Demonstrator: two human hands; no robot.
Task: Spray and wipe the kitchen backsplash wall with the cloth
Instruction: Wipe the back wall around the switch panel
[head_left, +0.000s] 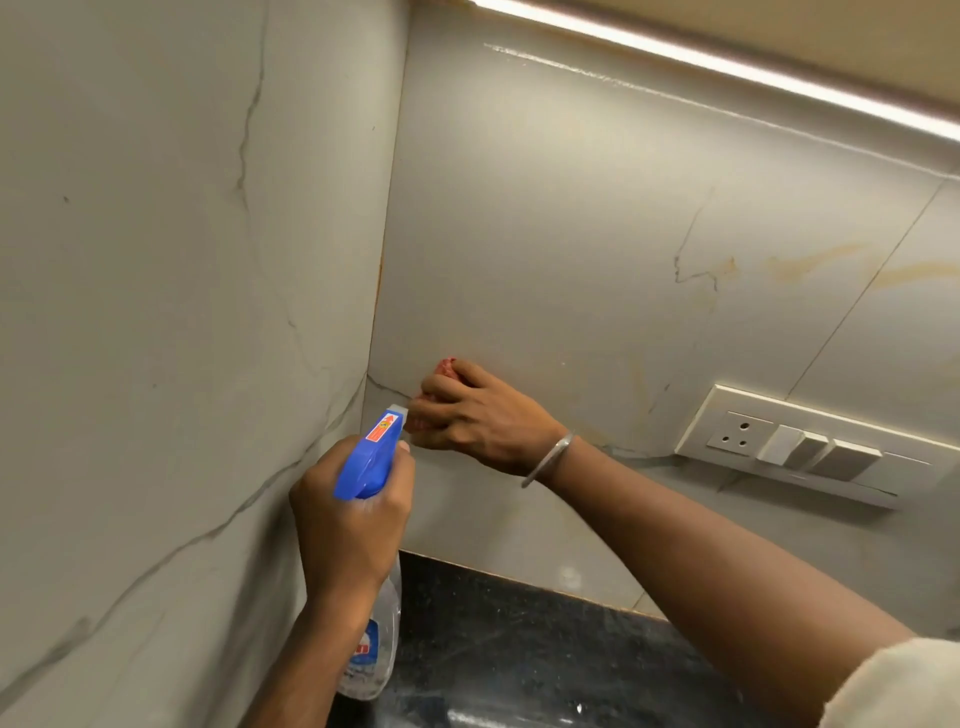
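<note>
Caution: the left hand (353, 525) grips the spray bottle (370, 457), nozzle just beside the right hand (478, 415), which clasps the bunched red cloth (445, 366) against the backsplash wall (571, 234) near the corner; a trigger pull here would likely wet that hand, not the tile. Overspray or runoff drifting right could reach the switch-and-socket plate (810, 447). The wall is glossy, grey-veined, with yellowish streaks (810, 265) at right. A dark speckled table (519, 634) lies below, a light strip (727, 67) above.

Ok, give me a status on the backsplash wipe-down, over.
Left hand grips spray bottle, nozzle toward the corner. Right hand holds red cloth against backsplash wall, low by the corner. Socket panel off to the right, nothing in the way.
</note>
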